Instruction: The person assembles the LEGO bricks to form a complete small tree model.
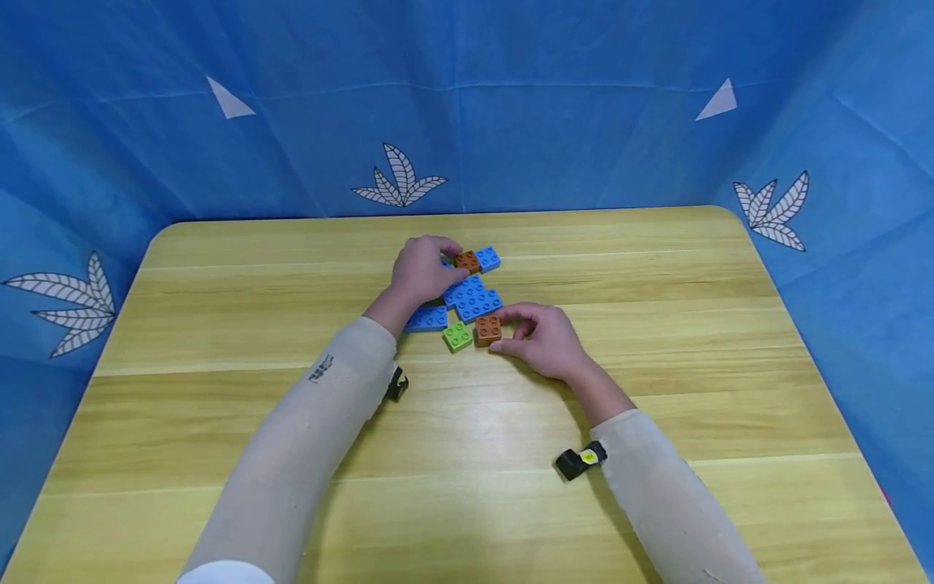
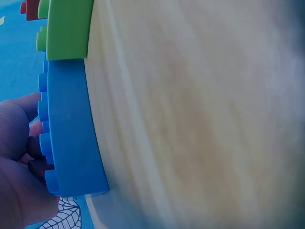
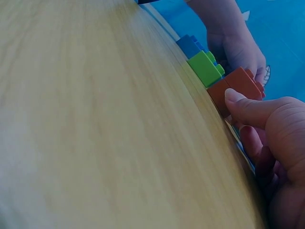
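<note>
My left hand point(image 1: 425, 268) reaches over the blue bricks point(image 1: 477, 300), with its thumb and forefinger on either side of a brown brick point(image 1: 467, 261) at the back. A small blue brick point(image 1: 487, 259) sits right beside that one. Nearer me, my right hand point(image 1: 546, 341) pinches another brown brick point(image 1: 487, 330) between thumb and fingers. The right wrist view shows a seam across this brown block point(image 3: 236, 90), and the thumb presses its side. Left of it lies a lime green brick point(image 1: 457, 336). A long blue brick point(image 2: 74, 126) fills the left wrist view's foreground, partly hiding my hand.
The bricks lie on a wooden table point(image 1: 467, 487). A blue cloth point(image 1: 554, 146) with leaf prints hangs behind and at both sides. Black wrist straps point(image 1: 580, 461) are on the sleeves. A red brick point(image 2: 32, 9) peeks in at the left wrist view's top corner.
</note>
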Tool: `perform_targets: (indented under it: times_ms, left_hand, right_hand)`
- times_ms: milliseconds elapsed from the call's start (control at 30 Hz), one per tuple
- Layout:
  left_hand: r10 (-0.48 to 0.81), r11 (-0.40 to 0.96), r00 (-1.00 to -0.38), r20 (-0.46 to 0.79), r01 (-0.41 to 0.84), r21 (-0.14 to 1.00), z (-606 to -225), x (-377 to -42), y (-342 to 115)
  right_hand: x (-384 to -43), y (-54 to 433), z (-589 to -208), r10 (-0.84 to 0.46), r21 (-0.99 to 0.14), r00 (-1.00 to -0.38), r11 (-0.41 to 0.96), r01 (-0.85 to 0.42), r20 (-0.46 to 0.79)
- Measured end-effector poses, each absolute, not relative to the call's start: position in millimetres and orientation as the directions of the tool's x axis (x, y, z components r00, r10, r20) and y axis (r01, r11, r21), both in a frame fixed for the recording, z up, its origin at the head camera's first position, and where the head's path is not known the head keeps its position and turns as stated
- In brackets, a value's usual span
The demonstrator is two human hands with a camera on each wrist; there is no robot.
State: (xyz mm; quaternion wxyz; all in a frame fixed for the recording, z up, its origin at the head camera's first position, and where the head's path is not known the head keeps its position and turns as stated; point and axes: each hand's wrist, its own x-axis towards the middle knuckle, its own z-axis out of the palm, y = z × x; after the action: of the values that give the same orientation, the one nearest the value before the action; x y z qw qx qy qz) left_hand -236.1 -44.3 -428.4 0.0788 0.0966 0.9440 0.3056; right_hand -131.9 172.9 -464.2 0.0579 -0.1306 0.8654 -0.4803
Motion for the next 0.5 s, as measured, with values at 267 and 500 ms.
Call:
perform_targets:
  times_ms: [267, 500]
  left_hand:
    - [0.215, 0.779, -0.976, -0.042, 0.145, 0.610, -429.4, -234.3, -44.2]
    - [0.191, 0.755, -0.982, 0.014, 0.156, 0.637, -426.7, -229.6, -47.3]
  right_hand:
    - [-131.4, 173.5, -463.8, -0.285, -0.842, -0.958, 0.508, -0.180, 0.032]
    - [-132.1, 172.7, -463.9, -0.284, -0.845, -0.958, 0.505, -0.176, 0.029]
